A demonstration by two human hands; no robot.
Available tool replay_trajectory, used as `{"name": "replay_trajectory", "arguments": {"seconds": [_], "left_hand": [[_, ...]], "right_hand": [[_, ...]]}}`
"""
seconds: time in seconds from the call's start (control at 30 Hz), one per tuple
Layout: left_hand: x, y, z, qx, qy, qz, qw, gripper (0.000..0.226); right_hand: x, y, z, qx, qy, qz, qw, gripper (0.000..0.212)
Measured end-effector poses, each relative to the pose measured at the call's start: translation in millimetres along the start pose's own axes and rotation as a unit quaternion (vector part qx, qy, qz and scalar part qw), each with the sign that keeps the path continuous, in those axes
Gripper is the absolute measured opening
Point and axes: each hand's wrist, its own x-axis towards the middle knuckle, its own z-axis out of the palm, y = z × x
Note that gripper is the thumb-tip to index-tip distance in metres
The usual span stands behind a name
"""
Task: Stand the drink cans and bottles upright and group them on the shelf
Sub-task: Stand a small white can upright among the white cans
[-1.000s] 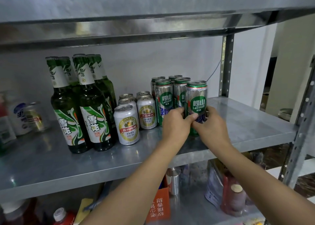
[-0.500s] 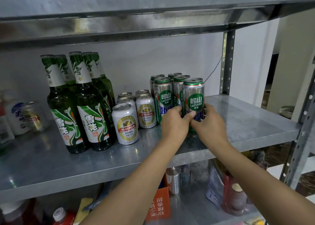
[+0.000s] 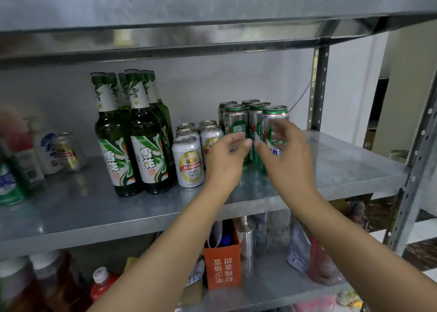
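Observation:
Several tall green-and-silver cans stand upright in a cluster on the metal shelf (image 3: 343,160); the front right tall can (image 3: 275,120) is nearest my hands. Left of them stand several short white-and-gold cans (image 3: 188,162), and further left several green beer bottles (image 3: 151,150), all upright. My left hand (image 3: 227,155) and my right hand (image 3: 283,155) hover just in front of the tall cans, fingers spread, holding nothing. My hands hide the tall cans' lower parts.
At the shelf's far left stand a white pump bottle (image 3: 46,150), a small gold can (image 3: 67,152) and blurred green and red containers. A shelf board runs close overhead. The lower shelf holds an orange box (image 3: 222,266), a steel cup and bottles. An upright post (image 3: 318,87) stands at the right rear.
Both hands have let go of the front right tall can and drawn back a little with fingers spread. The can stays upright in its group. The view has shifted slightly.

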Motion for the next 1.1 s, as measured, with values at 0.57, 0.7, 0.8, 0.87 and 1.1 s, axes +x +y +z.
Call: {"name": "replay_trajectory", "arguments": {"seconds": [0.57,0.7,0.8,0.87,1.1], "left_hand": [[-74.1,7.1,-262.9,0.054,0.186,0.011,0.981,0.026],[-85.0,-8.3,-305.4,0.071,0.218,-0.001,0.973,0.028],[-83.9,-20.4,-330.9,0.068,0.234,0.0,0.97,0.031],[-82.0,-29.7,-349.7,0.075,0.251,0.006,0.965,0.034],[-68.3,-65.9,-420.7,0.107,0.315,-0.049,0.942,0.033]], "right_hand": [[-99.4,-171.0,175.7,0.168,-0.187,-0.027,0.967,0.045],[-120.0,-195.3,218.1,0.181,-0.227,-0.031,0.956,0.046],[-126.5,-206.5,249.2,0.181,-0.246,-0.017,0.952,0.045],[-128.6,-212.1,273.2,0.193,-0.261,0.003,0.946,0.044],[-132.5,-229.4,380.1,0.191,-0.287,0.062,0.937,0.052]]}}
